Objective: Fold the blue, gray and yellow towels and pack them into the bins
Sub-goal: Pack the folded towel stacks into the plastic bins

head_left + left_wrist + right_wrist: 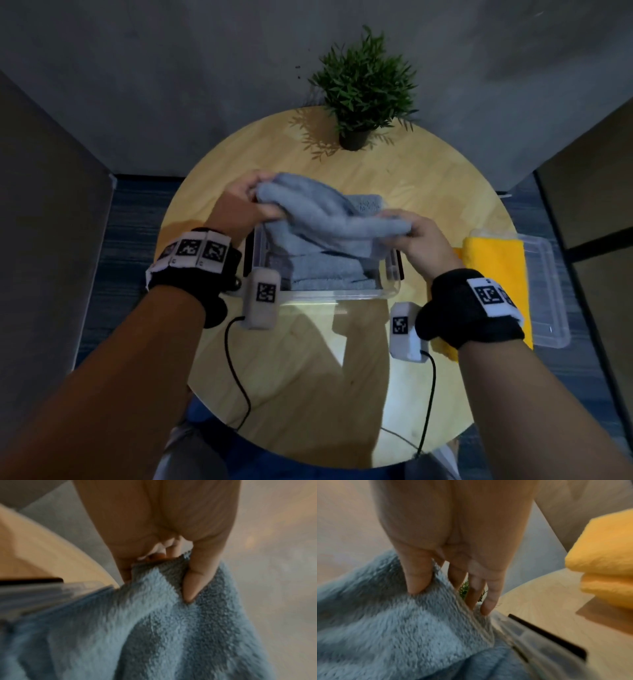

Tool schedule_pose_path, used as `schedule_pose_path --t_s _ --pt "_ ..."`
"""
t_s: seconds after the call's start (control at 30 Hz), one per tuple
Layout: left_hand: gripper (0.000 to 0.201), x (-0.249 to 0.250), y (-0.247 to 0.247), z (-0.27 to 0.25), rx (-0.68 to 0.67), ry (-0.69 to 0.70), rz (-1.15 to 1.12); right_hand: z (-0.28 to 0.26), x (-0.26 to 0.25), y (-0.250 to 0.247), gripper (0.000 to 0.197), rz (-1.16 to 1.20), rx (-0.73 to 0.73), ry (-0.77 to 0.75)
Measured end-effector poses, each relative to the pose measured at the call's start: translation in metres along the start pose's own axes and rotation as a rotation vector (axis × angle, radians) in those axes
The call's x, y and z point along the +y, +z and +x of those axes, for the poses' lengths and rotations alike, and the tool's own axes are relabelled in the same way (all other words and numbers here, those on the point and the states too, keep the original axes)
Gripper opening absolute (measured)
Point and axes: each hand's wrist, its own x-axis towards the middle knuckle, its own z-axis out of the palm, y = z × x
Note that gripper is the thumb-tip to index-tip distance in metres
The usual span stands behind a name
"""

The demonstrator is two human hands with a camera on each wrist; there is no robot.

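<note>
Left grip: the left hand [245, 202] pinches one end of the blue towel [318, 219], held above the clear bin [342, 294].
Right grip: the right hand [416, 240] pinches the towel's other end between thumb and fingers.
Blue towel: it sags between the hands, its lower part down inside the bin on folded blue cloth.
Head view only: the round wooden counter [308, 359], both wrist bands with markers, and the potted plant [363, 89] at the far edge.
Left wrist view only: the thumb [197, 574] pressed into the pile, the bin's rim blurred at left.
Right wrist view only: the yellow towel [607, 555] seen stacked in folds, close at right.
Around: that yellow towel lies on a clear lid [544, 294], right of the bin; the right forearm hides part of it.
</note>
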Motion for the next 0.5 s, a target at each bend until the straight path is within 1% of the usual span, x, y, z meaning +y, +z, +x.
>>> schedule_pose_path --t_s 0.03,0.07,0.1,0.13,0.2,0.23,0.27,0.3,0.37,0.43,0.5 --pt "0.025 0.005 0.001 0.001 0.060 -0.020 -0.143 0.004 -0.004 0.000 0.023 0.111 0.012 0.040" --pt "0.024 0.009 0.002 0.003 0.084 -0.050 -0.233 0.008 -0.007 0.000 0.025 0.223 0.031 0.069" --pt "0.021 0.014 0.005 0.004 0.076 -0.079 -0.260 0.012 -0.011 0.001 0.029 0.310 0.061 0.073" --pt "0.020 0.018 0.009 0.005 0.057 -0.099 -0.258 0.017 -0.016 0.001 0.028 0.366 0.100 0.051" --pt "0.024 0.025 0.016 0.012 0.061 -0.096 -0.230 0.026 -0.034 0.004 0.021 0.351 0.200 -0.022" --pt "0.023 0.030 0.019 0.016 0.094 -0.079 -0.198 0.031 -0.042 0.005 0.021 0.303 0.246 -0.060" --pt "0.021 0.034 0.019 0.020 0.131 -0.048 -0.174 0.037 -0.048 0.005 0.022 0.262 0.283 -0.097" --pt "0.019 0.040 0.020 0.024 0.169 0.012 -0.145 0.042 -0.053 0.005 0.024 0.229 0.311 -0.132" --pt "0.012 0.052 0.016 0.030 0.200 0.156 -0.145 0.048 -0.062 0.003 0.023 0.211 0.343 -0.190" --pt "0.007 0.062 0.013 0.031 0.190 0.269 -0.205 0.050 -0.072 0.002 0.022 0.285 0.367 -0.278" --pt "0.010 0.067 0.009 0.028 0.170 0.329 -0.301 0.048 -0.078 0.002 0.025 0.385 0.391 -0.370"
